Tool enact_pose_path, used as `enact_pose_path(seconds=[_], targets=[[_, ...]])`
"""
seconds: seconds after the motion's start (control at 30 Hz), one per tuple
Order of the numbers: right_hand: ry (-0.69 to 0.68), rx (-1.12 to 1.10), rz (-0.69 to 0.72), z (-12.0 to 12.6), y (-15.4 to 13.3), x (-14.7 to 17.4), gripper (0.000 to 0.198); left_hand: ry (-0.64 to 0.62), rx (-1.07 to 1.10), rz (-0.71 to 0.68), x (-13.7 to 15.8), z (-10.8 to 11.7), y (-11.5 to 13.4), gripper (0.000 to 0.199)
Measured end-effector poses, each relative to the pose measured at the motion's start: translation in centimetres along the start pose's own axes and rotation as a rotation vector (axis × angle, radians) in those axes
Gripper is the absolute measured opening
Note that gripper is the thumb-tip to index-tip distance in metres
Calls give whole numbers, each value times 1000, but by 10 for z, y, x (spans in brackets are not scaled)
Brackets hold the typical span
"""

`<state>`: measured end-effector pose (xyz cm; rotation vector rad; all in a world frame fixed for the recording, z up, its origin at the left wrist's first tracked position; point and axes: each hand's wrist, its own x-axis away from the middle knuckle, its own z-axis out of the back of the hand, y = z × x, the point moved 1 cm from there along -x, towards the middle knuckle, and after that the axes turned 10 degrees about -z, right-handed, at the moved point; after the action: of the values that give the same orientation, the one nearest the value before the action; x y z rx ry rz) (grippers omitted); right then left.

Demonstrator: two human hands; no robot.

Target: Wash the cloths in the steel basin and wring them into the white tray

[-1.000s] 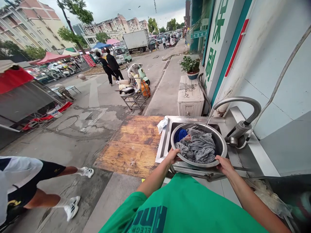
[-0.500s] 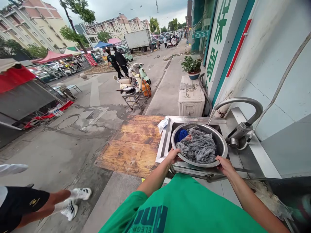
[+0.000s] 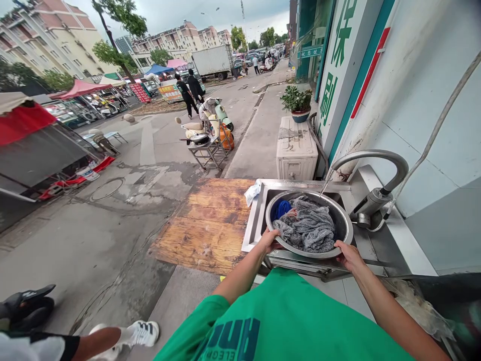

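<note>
A round metal basin point(image 3: 347, 231) rests over the sink point(image 3: 256, 220), tilted a little toward me. Inside it lie crumpled grey cloths point(image 3: 313, 225) and a bundle of blue cloth point(image 3: 282, 208). My left hand point(image 3: 269, 240) grips the basin's near-left rim, and my right hand point(image 3: 347, 254) grips the near-right rim; the fingers beneath are partly hidden. From the curved faucet point(image 3: 370, 156), a thin stream of water runs down at the basin's far edge.
Left of the sink is a wooden board point(image 3: 203, 225), with a white packet point(image 3: 252, 193) at the sink's corner. Beyond the sink, a white boxy unit point(image 3: 296, 150) carries a potted plant point(image 3: 296, 104). A passer-by's leg point(image 3: 101, 341) is at lower left.
Both hands keep their hold on the basin, which has barely moved. The passer-by at lower left has come closer, and a black vehicle part shows there. Two walkers farther off have moved away.
</note>
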<state>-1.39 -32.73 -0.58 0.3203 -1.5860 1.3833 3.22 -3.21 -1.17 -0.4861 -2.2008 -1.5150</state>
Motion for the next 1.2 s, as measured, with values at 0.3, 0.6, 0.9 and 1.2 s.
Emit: enact_pose_path(seconds=[0.3, 0.6, 0.9, 1.2], targets=[[8, -5, -7, -1, -2, 5, 20, 5, -22, 6, 2, -2, 3, 53], [18, 10, -11, -1, -4, 7, 20, 14, -11, 11, 2, -3, 4, 55], [15, 11, -6, -2, -5, 7, 19, 14, -32, 20, 3, -4, 6, 55], [-15, 10, -12, -1, -3, 5, 22, 3, -34, 9, -1, 0, 2, 55]])
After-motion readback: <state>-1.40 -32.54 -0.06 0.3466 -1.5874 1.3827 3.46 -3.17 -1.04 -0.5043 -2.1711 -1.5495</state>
